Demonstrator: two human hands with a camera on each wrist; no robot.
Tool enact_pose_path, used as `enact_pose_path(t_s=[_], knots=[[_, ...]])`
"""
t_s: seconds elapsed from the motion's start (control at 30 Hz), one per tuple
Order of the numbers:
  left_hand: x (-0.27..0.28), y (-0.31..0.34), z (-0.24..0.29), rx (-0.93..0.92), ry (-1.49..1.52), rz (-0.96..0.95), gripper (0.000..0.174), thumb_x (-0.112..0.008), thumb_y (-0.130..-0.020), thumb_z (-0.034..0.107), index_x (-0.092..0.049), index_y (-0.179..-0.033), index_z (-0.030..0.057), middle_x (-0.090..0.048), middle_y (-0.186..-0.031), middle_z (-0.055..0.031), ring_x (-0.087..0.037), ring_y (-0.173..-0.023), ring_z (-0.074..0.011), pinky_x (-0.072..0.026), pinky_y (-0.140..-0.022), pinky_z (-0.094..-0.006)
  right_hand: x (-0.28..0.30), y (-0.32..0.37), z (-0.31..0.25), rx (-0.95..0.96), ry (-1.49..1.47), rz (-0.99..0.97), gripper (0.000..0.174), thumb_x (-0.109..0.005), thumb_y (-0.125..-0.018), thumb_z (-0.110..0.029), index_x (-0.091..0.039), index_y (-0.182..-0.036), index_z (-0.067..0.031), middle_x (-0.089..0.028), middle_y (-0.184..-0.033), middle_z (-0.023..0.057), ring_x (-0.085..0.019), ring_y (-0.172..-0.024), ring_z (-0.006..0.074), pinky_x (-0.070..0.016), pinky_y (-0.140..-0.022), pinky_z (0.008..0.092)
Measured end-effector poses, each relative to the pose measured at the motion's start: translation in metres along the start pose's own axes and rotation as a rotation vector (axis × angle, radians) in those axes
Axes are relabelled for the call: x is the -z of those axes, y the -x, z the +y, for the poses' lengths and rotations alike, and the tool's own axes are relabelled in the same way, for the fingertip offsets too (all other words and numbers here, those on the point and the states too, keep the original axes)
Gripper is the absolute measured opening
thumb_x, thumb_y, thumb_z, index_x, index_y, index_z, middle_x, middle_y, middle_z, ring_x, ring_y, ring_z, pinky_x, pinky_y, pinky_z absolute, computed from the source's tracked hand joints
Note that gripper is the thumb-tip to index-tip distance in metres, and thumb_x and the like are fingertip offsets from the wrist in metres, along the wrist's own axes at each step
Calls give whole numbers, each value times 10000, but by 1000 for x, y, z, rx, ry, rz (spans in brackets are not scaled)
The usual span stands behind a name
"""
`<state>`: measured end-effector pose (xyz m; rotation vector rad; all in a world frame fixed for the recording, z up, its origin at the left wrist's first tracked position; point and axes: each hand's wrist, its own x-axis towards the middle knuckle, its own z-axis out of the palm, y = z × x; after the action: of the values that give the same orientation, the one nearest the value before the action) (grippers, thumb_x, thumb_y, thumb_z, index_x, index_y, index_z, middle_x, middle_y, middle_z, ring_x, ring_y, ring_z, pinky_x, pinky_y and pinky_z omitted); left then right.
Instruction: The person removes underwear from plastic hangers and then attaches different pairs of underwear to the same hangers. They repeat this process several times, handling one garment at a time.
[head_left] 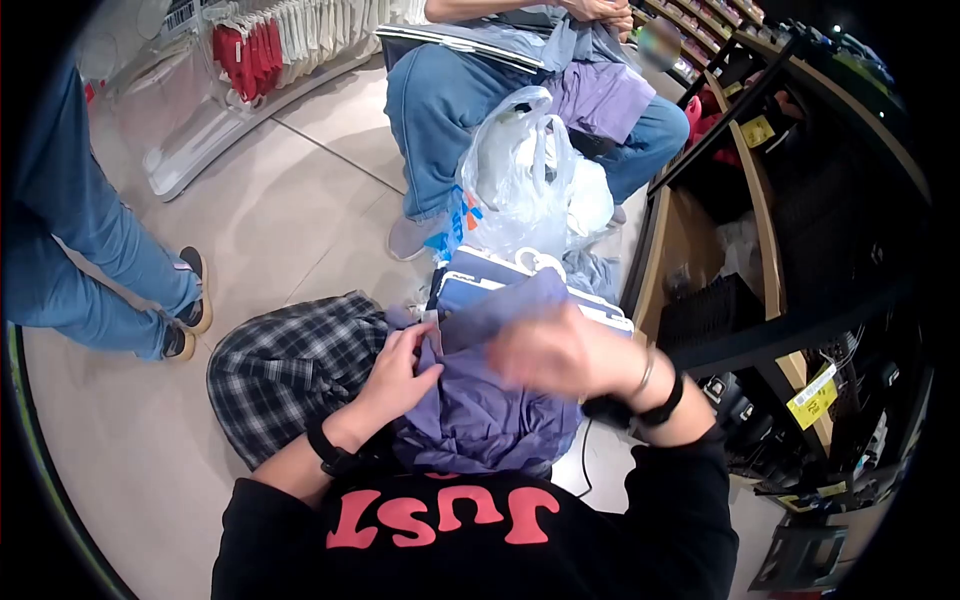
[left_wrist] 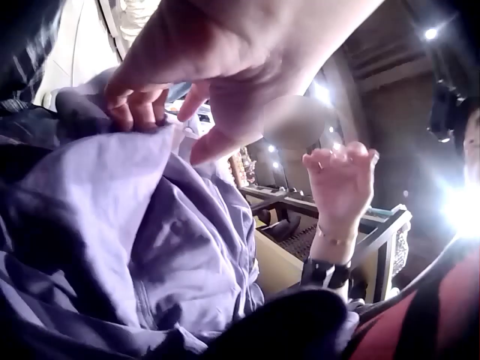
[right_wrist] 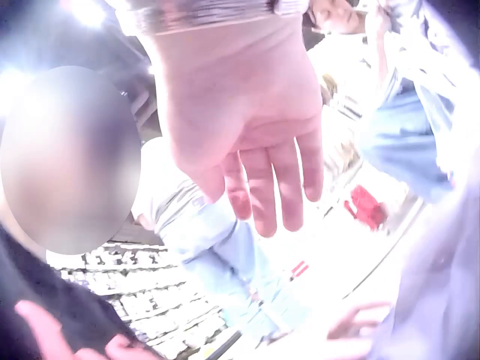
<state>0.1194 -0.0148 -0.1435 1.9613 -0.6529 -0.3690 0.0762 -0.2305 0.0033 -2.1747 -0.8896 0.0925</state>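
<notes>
A purple garment (head_left: 480, 410) lies bunched over the lap, with a small white tag at its upper edge. The left hand (head_left: 400, 375) is at that edge beside the tag; in the left wrist view its bent fingers grip the cloth (left_wrist: 195, 247), the thumb a little apart. Blurred in the head view, the right hand (head_left: 550, 352) is raised over the garment. The right wrist view shows that hand (right_wrist: 244, 127) with its palm bare and fingers loosely extended, holding nothing.
A black-and-white plaid garment (head_left: 300, 365) lies at the left. Ahead are blue-and-white packages (head_left: 480, 278) and a plastic bag (head_left: 520, 170) before a seated person. Another person stands at the left. Dark shelving (head_left: 765, 220) is at the right.
</notes>
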Motion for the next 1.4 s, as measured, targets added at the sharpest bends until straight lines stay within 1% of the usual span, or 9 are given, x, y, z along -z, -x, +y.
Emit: enact_pose_path(t_s=[0.1, 0.17, 0.33, 0.5, 0.6, 0.77, 0.8, 1.07, 1.4], knots=[[9, -6, -4, 161, 270, 0, 284, -511, -775, -54, -537, -1050, 12, -558, -905, -107, -571, -758, -134, -461, -632, -229, 66, -57, 34, -344, 292, 196, 172, -470, -863, -129, -611, -822, -38, -636, -748, 82, -625, -696, 207, -476, -635, 295], [7, -9, -28, 202, 481, -5, 282, -492, -782, -64, -533, -1051, 8, -555, -893, -79, -563, -770, -112, -462, -648, -224, 85, -93, 103, -398, 562, 268, 187, -509, -774, -149, -632, -775, -8, -631, -755, 180, -607, -730, 363, -485, -654, 413], [9, -5, -67, 338, 742, 128, 258, -539, -830, 47, -469, -1077, 17, -524, -842, -33, -500, -763, -93, -424, -680, -223, 72, -125, 301, -545, 874, -587, 242, -525, -695, -166, -670, -784, 6, -643, -815, 203, -625, -733, 346, -480, -684, 418], [6, 2, -68, 482, 497, 47, 629, -737, -704, 265, -394, -1145, -25, -521, -816, -64, -507, -728, -136, -433, -633, -254, -5, -70, 412, -1114, 559, -695, 252, -525, -702, -161, -661, -825, 12, -652, -835, 180, -635, -761, 309, -479, -703, 402], [0, 2, -81, 626, 595, -43, 693, -731, -708, 231, -355, -1208, -65, -561, -906, -109, -556, -781, -170, -467, -677, -288, -29, -44, 423, -1336, 536, -669, 247, -527, -707, -155, -654, -835, 14, -650, -838, 179, -635, -760, 305, -480, -699, 397], [-2, 2, -79, 462, 562, -48, 485, -618, -772, 121, -414, -1179, -46, -582, -1066, -192, -590, -970, -270, -458, -816, -335, -41, -33, 430, -1457, 522, -624, 238, -531, -715, -144, -641, -850, 18, -646, -843, 177, -635, -759, 299, -483, -691, 388], [13, -5, -61, 452, 440, -72, 459, -557, -780, 24, -390, -1201, -52, -585, -1016, -153, -576, -936, -180, -447, -807, -291, -43, -32, 430, -1473, 517, -615, 237, -531, -716, -142, -638, -853, 19, -646, -844, 176, -635, -759, 298, -483, -690, 386], [20, -4, -54, 319, 352, 6, 460, -552, -720, 55, -427, -1158, -8, -596, -901, -204, -606, -826, -325, -469, -737, -369, -54, -30, 423, -1540, 511, -531, 227, -537, -728, -125, -617, -878, 25, -640, -852, 173, -635, -756, 288, -487, -678, 372], [20, -2, -56, 298, 332, 22, 487, -560, -704, 23, -416, -1168, -15, -581, -808, -162, -594, -745, -259, -463, -676, -335, -63, -29, 421, -1603, 546, -381, 221, -545, -743, -104, -592, -910, 33, -633, -863, 169, -634, -754, 275, -492, -663, 354]])
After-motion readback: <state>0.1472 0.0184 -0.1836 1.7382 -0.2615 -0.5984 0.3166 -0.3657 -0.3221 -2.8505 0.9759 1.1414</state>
